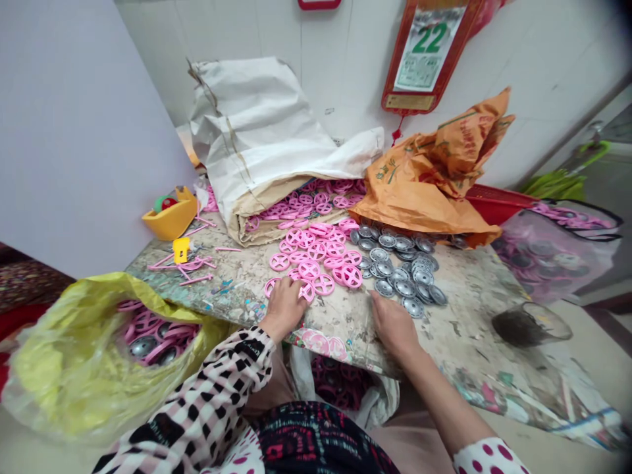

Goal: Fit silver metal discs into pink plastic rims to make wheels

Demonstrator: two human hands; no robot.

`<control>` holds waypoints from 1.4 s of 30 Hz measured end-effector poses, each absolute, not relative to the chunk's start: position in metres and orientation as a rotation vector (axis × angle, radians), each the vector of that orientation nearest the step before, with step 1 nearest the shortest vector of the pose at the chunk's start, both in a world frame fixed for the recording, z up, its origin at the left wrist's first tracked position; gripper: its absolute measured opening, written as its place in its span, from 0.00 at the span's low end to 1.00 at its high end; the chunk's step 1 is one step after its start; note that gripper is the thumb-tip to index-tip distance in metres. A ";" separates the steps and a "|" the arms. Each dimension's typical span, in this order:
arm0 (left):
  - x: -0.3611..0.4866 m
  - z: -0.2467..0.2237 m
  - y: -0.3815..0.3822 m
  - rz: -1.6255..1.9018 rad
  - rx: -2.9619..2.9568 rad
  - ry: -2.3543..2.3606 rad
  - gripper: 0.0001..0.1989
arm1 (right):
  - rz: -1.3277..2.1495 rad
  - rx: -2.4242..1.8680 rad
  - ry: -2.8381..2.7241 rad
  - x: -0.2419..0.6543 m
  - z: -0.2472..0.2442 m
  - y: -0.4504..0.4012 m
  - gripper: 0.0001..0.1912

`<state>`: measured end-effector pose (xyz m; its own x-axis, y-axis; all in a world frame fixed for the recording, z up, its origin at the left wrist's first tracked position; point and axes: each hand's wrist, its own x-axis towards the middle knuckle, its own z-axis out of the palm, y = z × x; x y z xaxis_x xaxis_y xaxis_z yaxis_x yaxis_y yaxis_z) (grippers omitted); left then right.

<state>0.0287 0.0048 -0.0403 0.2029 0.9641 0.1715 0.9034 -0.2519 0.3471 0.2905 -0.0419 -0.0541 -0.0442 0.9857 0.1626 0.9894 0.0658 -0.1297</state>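
Observation:
My left hand (285, 308) is at the front of the table, its fingers closed on a pink plastic spoked wheel (307, 291). Just beyond it spreads a loose pile of similar pink wheels (316, 250). To the right, my right hand (396, 328) rests low over the tabletop with its fingers curled in; whatever they hold, if anything, is hidden. Grey round wheel discs (405, 288) lie heaped right beside its fingertips. More pink wheels spill from the mouth of a white woven sack (266, 118), and grey discs come from under an orange bag (419, 191).
Pink rods (195, 266) and a yellow container (170, 217) lie at the left. A dark-filled cup (530, 324) stands near the right edge. Below the table are a yellow bag (64, 355) and a white bag (388, 398), both holding pink parts. A clear bag (557, 250) sits at right.

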 end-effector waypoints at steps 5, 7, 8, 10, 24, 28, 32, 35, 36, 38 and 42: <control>0.037 -0.046 0.000 0.918 1.970 1.621 0.19 | 0.305 -1.927 -1.663 0.305 -0.060 -0.045 0.21; 0.048 -0.047 -0.006 1.015 1.644 1.517 0.24 | 0.448 -1.808 -1.484 0.298 -0.057 -0.049 0.22; 0.054 -0.047 -0.009 1.014 1.453 1.442 0.25 | 0.533 -1.736 -1.399 0.290 -0.054 -0.052 0.23; 0.066 -0.044 -0.017 0.954 1.089 1.247 0.25 | 0.704 -1.569 -1.285 0.271 -0.048 -0.059 0.26; 0.094 -0.030 -0.051 0.821 0.658 0.903 0.18 | 0.654 -1.470 -1.416 0.234 -0.051 -0.093 0.19; 0.098 -0.027 -0.049 0.798 0.703 0.923 0.18 | 0.903 -1.423 -1.286 0.238 -0.048 -0.089 0.23; 0.104 -0.026 -0.049 0.821 0.764 0.969 0.18 | 1.017 -1.377 -1.219 0.238 -0.045 -0.087 0.17; 0.106 -0.028 -0.050 0.819 0.817 0.995 0.18 | 0.926 -1.436 -1.204 0.237 -0.047 -0.088 0.16; 0.106 -0.029 -0.050 0.803 0.848 1.006 0.17 | 0.922 -1.456 -1.217 0.237 -0.048 -0.089 0.16; 0.100 -0.032 -0.048 0.704 0.936 1.012 0.16 | 0.947 -1.492 -1.300 0.240 -0.053 -0.093 0.17; 0.068 -0.035 -0.036 0.566 1.216 1.055 0.13 | 0.936 -1.493 -1.747 0.247 -0.058 -0.112 0.15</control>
